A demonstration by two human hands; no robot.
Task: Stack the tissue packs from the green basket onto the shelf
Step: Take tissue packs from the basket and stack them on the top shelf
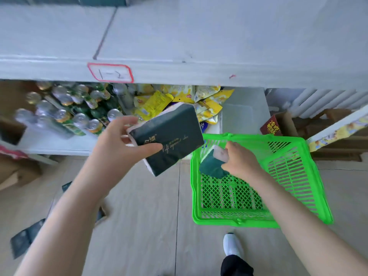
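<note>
Near green basket [235, 221], left hand [119, 143] gripping dark-green pack [171, 140], right hand [242, 162] pinching second pack [211, 167]

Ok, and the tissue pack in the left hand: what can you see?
The tissue pack is a rectangular block in dark green film with gold lettering, white at its ends. The left hand grips one short end, thumb on the printed face, fingers behind. It hangs tilted before the lower shelf, left of the green basket; only that hand seems to touch it.
</note>
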